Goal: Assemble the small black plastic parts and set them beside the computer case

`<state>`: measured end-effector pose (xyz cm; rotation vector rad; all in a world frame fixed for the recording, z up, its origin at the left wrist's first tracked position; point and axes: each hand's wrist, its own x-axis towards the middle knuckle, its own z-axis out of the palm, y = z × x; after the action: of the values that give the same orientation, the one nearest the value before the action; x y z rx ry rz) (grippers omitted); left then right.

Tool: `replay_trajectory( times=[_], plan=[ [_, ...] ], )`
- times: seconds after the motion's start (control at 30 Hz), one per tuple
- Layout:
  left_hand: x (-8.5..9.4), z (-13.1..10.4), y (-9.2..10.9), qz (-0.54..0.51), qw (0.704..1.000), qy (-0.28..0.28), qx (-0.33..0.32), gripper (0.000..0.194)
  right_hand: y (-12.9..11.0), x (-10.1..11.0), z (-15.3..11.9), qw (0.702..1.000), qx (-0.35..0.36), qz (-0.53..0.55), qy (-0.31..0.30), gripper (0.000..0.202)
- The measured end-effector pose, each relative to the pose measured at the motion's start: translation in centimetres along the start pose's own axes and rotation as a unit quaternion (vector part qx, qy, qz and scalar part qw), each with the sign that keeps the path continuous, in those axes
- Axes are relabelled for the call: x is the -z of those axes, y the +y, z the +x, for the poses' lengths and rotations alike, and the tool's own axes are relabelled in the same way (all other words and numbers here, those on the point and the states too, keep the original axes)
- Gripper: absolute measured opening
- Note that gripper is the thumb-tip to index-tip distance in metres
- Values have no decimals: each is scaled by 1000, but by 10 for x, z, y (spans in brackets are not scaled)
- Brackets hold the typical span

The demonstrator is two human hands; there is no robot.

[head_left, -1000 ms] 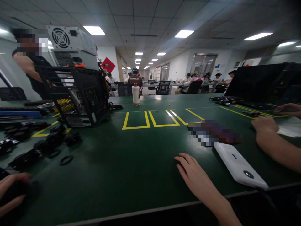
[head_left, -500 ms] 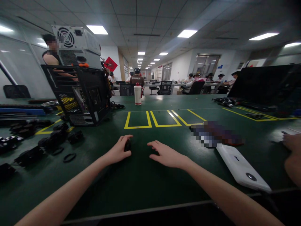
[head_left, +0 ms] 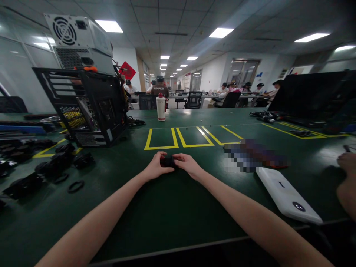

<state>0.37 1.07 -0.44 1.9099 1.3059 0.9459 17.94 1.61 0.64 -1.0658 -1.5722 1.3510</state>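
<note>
A small dark cylindrical part [head_left: 167, 161] is between my two hands, just above or on the green table; which of the two I cannot tell. My left hand [head_left: 158, 167] is closed round its left side, thumb at the front and fingers behind. My right hand [head_left: 188, 164] grips its right end with thumb and fingertips. The fingers cover much of the part, so its exact kind does not show. Nearest beyond my hands are the yellow tape outlines [head_left: 161, 147] on the table.
Black parts [head_left: 62, 157] and a black ring [head_left: 75, 186] lie at left, before an open computer case [head_left: 83, 111]. A white bottle [head_left: 161, 108] stands behind. At right are a white power bank-like device [head_left: 287, 194], a blurred-out item and another person's hand [head_left: 346, 163].
My left hand has carried the dark part to the right. My right hand has closed on its other end. The view has shifted slightly.
</note>
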Motion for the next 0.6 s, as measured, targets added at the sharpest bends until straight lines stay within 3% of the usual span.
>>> replay_trajectory(
  times=[0.2, 0.37, 0.6],
  plan=[
    [-3, 1, -3, 19, 999, 35, -6, 71, -1, 2, -2, 998, -11, 54, -23, 33],
    [-4, 1, 1, 54, 997, 56, -16, 71, 0, 2, -2, 998, 31, 46, -32, 29],
    [-4, 2, 1, 32, 999, 26, -14, 70, 8, 3, 3, 996, 12, 82, -15, 39]
  ],
)
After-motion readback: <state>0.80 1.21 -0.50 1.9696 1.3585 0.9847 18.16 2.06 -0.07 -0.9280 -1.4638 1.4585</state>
